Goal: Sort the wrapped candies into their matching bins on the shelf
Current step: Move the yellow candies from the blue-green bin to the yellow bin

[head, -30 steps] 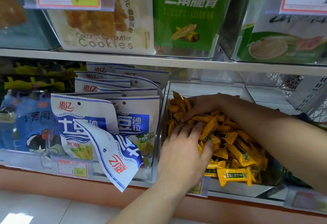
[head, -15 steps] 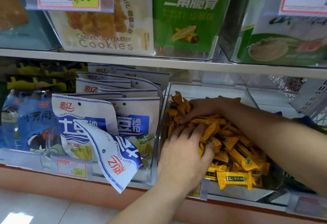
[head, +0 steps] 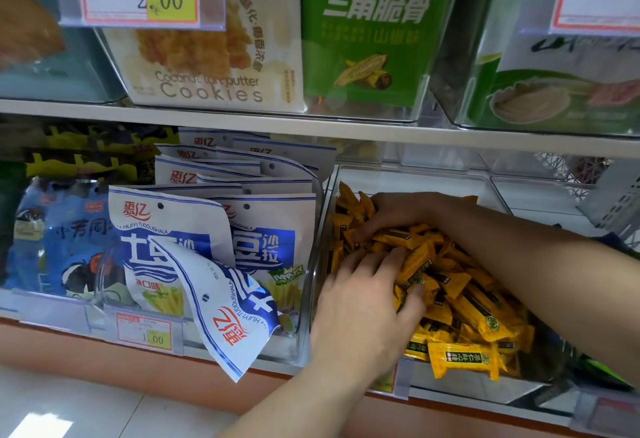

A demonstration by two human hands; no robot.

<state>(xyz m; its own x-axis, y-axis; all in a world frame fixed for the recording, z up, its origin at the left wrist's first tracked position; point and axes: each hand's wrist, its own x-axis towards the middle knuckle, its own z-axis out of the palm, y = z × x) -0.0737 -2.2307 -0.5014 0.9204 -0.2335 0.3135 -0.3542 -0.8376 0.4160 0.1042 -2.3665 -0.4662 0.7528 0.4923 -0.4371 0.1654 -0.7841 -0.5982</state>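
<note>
Here we have both hands in the clear bin [head: 415,178] of yellow candies [head: 464,302], right of the blue-white bags [head: 180,240]. Our left hand [head: 367,302] lies on the near pile, fingers spread and relaxed, grasping nothing. Our right hand [head: 398,216] curls over the far candies; whether it grasps any we cannot tell.

In the bin [head: 415,179] my left hand [head: 363,302] lies on the candies [head: 464,302], my right hand [head: 394,216] behind it, snack bags [head: 173,229] leftward.
</note>
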